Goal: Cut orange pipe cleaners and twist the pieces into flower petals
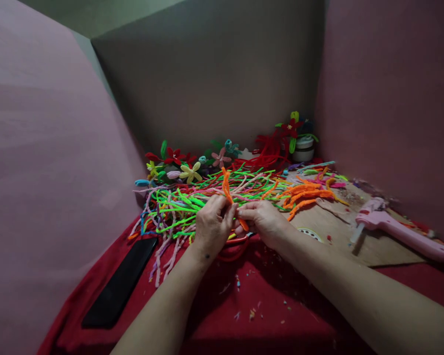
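My left hand (215, 222) is closed, with an orange pipe cleaner (226, 185) pinched between thumb and fingers. One part of it rises above the hand and another end hangs below the fingertips. From the right, the fingertips of my right hand (262, 219) are pressed together against the same piece, touching it low down near my left thumb. Under and behind both hands spreads a pile of green pipe cleaners (181, 204), mixed with pink ones. More orange pipe cleaners (303, 195) lie in a bunch on the right.
A pink glue gun (395, 224) rests on a cardboard sheet (381, 246) at right. A black flat object (120, 283) lies on the red cloth (266, 305) at left. Pipe-cleaner flowers (190, 172) and a small white pot (303, 149) stand at the back, between pink walls.
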A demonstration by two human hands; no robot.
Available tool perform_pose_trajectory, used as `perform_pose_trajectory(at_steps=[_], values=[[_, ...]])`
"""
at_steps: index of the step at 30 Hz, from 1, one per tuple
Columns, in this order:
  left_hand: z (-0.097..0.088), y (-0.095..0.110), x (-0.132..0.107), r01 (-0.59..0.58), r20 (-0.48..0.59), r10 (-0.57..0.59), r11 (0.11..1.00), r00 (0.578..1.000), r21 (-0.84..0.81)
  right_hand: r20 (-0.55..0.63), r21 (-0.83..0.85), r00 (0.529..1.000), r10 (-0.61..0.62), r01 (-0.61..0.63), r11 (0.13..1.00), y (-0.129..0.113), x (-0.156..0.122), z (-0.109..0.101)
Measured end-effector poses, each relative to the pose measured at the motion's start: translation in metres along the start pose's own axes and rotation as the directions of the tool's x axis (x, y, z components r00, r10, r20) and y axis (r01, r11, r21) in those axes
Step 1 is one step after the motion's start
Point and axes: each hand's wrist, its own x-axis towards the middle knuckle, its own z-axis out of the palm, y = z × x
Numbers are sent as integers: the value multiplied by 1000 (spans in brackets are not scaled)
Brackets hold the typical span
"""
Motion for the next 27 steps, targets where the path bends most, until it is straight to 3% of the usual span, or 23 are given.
perform_pose_trajectory(at_steps=[5, 10, 13, 16, 18, 20, 22, 23, 25, 27], values=[[-6, -2, 3, -157, 57, 162, 984, 985, -84, 31, 0, 999, -31, 31, 1000, -4, -1, -2], [-15, -17, 11, -363, 233, 369, 929, 900, -67, 54, -123, 998, -27, 34, 992, -11, -2, -7], [-20, -17, 12, -411, 311, 386, 911, 869, 18, 102, -213, 994, -32, 53, 976, -13, -2, -8], [-24, -8, 10, -372, 389, 290, 915, 875, 154, 87, -385, 995, -57, 86, 919, -12, -2, -6], [-26, 0, 9, -266, 410, 163, 941, 898, 208, 65, -594, 983, -173, 178, 785, -9, -3, -4], [-28, 4, 9, -43, 427, -22, 989, 904, 140, 107, -801, 922, -371, 301, 517, -5, -7, -2], [-30, 3, 10, 300, 494, -235, 952, 837, -56, 230, -898, 820, -525, 387, 211, -1, -12, -2], [-30, 1, 12, 475, 551, -315, 862, 773, -174, 297, -906, 769, -566, 415, 88, 1, -14, -2], [-31, -3, 14, 739, 690, -367, 565, 624, -368, 407, -883, 669, -622, 462, -81, 4, -17, -2], [-30, -5, 16, 857, 800, -315, 256, 511, -446, 450, -856, 582, -678, 497, -142, 5, -18, -2]])
